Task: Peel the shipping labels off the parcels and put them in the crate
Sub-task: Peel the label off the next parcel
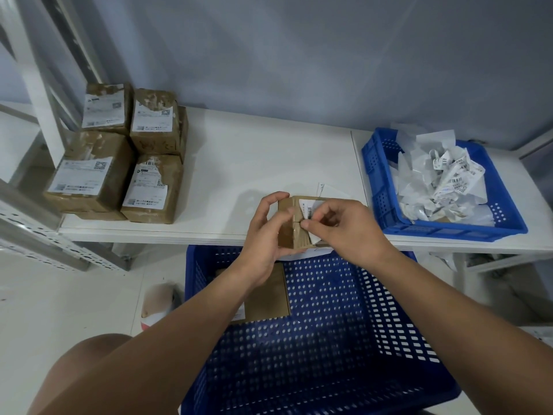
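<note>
The right grip [344, 226] pinches the lifted corner of the label [308, 212]. The left grip [263, 235] clasps the parcel [291, 238] at the table [254, 160] edge, over a crate [329, 324]. Pulling too fast or steeply could tear the label, leaving scraps stuck.

Small brown taped parcel [287, 235] held upright over the front edge of the table [269, 151], its white barcoded shipping label [309, 205] partly peeled, lower corner lifted off the face. Labelled parcels [119, 157], brown and taped, stacked at the table's far left. Peeled labels [443, 181] heaped crumpled in the small blue crate [380, 187] at right, another parcel [272, 295] flat in the large blue crate [344, 310] below.
</note>
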